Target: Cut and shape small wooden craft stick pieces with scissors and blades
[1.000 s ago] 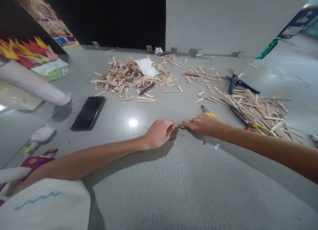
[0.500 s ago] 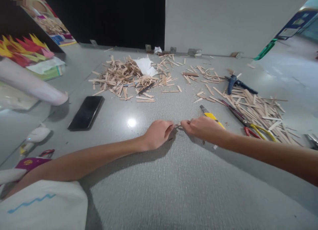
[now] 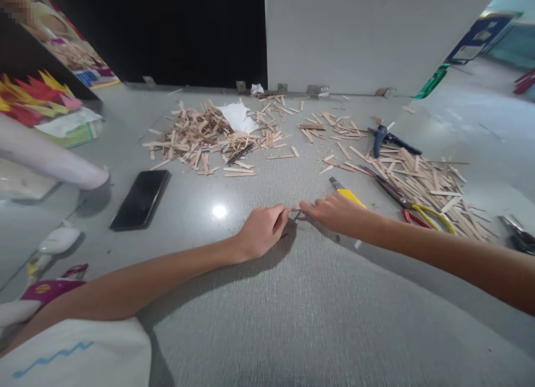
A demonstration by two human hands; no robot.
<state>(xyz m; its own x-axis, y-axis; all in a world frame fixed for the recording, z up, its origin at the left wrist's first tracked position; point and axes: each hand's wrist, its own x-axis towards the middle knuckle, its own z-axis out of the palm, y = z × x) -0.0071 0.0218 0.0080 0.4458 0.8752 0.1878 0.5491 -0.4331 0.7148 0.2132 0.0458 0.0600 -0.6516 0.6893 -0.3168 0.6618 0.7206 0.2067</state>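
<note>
fingers narrowed, the left hand [image 3: 261, 231] and right hand [image 3: 336, 211] pinch what looks like a thin wood strip [image 3: 295, 210] between them, over the table [image 3: 292, 320]. bent too hard, it might splinter; sliding forward, the right hand could knock the yellow knife [image 3: 350, 196] beside it.

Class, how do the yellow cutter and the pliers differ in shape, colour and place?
The yellow cutter is one straight body; the pliers have two handles spread apart. The cutter is yellow with a grey tip; the pliers have one red and one yellow handle. The right hand partly hides the cutter; the pliers lie clear of it, by a pile of sticks. Both lie on the grey surface.
</note>
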